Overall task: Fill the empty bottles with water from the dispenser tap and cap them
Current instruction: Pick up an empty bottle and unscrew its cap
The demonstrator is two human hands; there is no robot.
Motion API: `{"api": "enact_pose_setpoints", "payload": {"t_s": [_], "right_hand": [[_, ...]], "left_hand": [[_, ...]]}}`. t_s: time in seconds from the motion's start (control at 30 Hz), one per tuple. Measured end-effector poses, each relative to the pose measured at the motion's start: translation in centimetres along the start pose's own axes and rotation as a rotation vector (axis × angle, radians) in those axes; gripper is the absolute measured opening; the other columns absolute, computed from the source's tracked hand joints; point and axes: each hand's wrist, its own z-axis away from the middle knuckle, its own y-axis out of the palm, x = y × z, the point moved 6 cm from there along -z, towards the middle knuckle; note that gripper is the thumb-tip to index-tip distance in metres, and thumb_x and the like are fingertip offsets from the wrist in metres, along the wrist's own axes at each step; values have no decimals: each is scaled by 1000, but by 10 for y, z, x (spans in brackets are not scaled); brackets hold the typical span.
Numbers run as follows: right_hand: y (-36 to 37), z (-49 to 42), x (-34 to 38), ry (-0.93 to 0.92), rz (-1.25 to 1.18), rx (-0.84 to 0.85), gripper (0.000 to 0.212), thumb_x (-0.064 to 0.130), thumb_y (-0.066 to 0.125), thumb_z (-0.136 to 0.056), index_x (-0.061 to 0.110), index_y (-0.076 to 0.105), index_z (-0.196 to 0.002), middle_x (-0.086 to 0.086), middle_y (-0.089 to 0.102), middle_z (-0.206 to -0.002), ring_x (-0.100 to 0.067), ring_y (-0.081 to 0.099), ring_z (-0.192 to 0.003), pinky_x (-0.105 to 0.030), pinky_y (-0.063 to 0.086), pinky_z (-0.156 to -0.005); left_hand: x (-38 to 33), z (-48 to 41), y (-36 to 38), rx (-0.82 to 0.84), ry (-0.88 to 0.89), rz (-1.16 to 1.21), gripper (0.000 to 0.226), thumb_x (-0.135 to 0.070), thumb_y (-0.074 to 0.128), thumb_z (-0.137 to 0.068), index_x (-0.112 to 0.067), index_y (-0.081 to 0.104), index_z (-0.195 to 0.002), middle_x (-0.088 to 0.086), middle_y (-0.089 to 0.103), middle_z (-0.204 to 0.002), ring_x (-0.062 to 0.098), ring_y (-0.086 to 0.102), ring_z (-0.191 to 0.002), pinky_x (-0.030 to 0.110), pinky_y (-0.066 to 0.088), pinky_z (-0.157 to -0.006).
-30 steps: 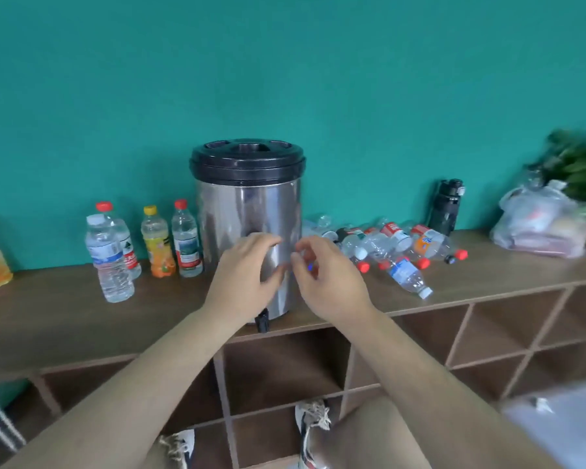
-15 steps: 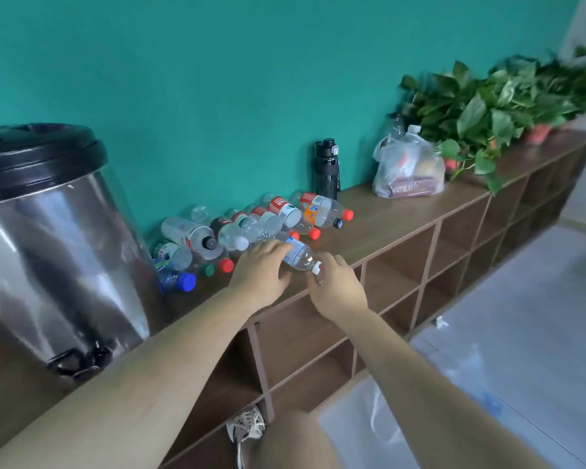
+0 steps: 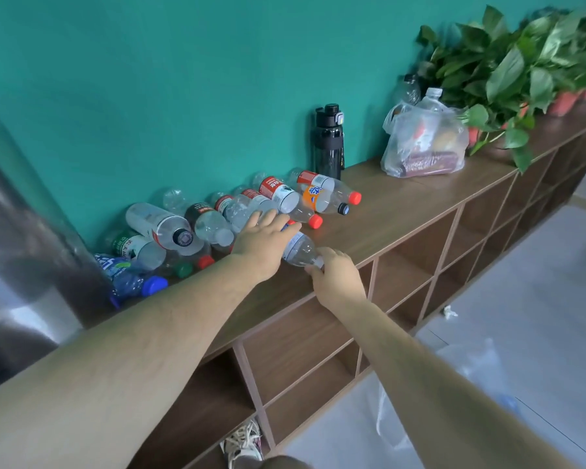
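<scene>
A clear empty bottle [image 3: 298, 249] with a white cap lies on its side on the wooden shelf top [image 3: 403, 204]. My left hand [image 3: 263, 242] curls over its body from above. My right hand [image 3: 335, 277] pinches its capped neck end. Behind them lies a heap of several empty bottles [image 3: 217, 221] with red, blue, green and black caps. The steel water dispenser [image 3: 21, 225] fills the left edge; its tap is out of view.
A black flask [image 3: 329, 140] stands by the teal wall. A plastic bag of goods [image 3: 423, 143] and leafy potted plants [image 3: 521, 69] sit further right. Open cubbies [image 3: 413, 252] run under the shelf top; a shoe [image 3: 242, 445] shows below.
The view swung right from the dispenser to the bottle heap. Both hands left the dispenser front and came down on one lying bottle, the left on its body, the right at its cap.
</scene>
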Motion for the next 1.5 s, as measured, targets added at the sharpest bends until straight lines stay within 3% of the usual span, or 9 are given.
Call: {"api": "enact_pose_setpoints", "payload": {"t_s": [0.33, 0.43, 0.53, 0.77, 0.9, 1.0, 1.2, 1.33, 1.5], "right_hand": [[-93, 26, 35, -263, -118, -229, 36, 16, 58, -101, 6, 62, -135, -11, 63, -122, -31, 53, -116, -36, 43, -96], [-138, 43, 62, -442, -125, -290, 35, 19, 56, -101, 5, 63, -133, -8, 63, -116, -24, 53, -110, -23, 38, -98], [-179, 68, 96, -546, -130, -282, 32, 14, 64, -103, 7, 63, -134, 1, 59, -110, -17, 51, -105, -6, 33, -92], [-216, 149, 197, -613, -301, -86, 34, 28, 56, -108, 14, 63, -137, 9, 61, -106, 2, 56, -92, -13, 41, -84], [-198, 204, 252, -472, -313, 100, 56, 53, 32, -110, 12, 68, -97, -3, 71, -91, -18, 65, -89, -29, 47, -78], [-180, 241, 292, -476, -97, 86, 69, 61, 24, -109, 14, 48, -64, -5, 56, -66, -25, 53, -70, -39, 39, -66], [-131, 294, 335, -671, -218, 256, 58, 53, 38, -109, 17, 34, -64, 2, 39, -59, -10, 37, -55, -33, 31, -59], [-117, 310, 346, -866, -158, 380, 38, 45, 44, -109, 19, 50, -81, 3, 49, -76, -3, 44, -67, -20, 37, -66], [-109, 308, 345, -940, -172, 553, 6, 21, 57, -107, 24, 58, -112, 15, 59, -95, 7, 54, -84, -9, 41, -79]], "left_hand": [[0, 12, -93, -343, 81, 34, 75, -22, 79, -80, -22, 49, -149, 2, 52, -143, 28, 43, -135, 45, 25, -118], [3, 40, -146, -409, 65, 72, 76, -31, 83, -77, -22, 52, -146, 4, 55, -136, 29, 49, -128, 46, 26, -116], [6, 84, -197, -452, 26, 76, 74, -37, 81, -79, -21, 52, -145, 5, 54, -133, 31, 52, -122, 48, 28, -115], [34, 223, -281, -425, -122, 94, 77, -53, 79, -76, -26, 53, -143, 8, 52, -119, 30, 53, -111, 47, 45, -96], [48, 315, -292, -514, -209, 0, 78, -58, 80, -70, -26, 57, -137, 6, 60, -103, 31, 57, -98, 43, 45, -87], [52, 378, -287, -459, -326, 4, 76, -58, 77, -72, -27, 53, -137, 4, 65, -99, 32, 62, -95, 41, 44, -85], [51, 473, -262, -344, -498, 496, 62, -55, 81, -73, -41, 54, -127, -13, 70, -101, 13, 66, -88, 35, 55, -75], [55, 504, -243, -308, -537, 866, 59, -43, 88, -75, -39, 61, -127, -22, 71, -109, -2, 67, -97, 33, 58, -88], [58, 513, -215, -261, -570, 1095, 57, -36, 88, -77, -38, 62, -128, -22, 71, -115, 1, 68, -105, 36, 56, -98]]}}
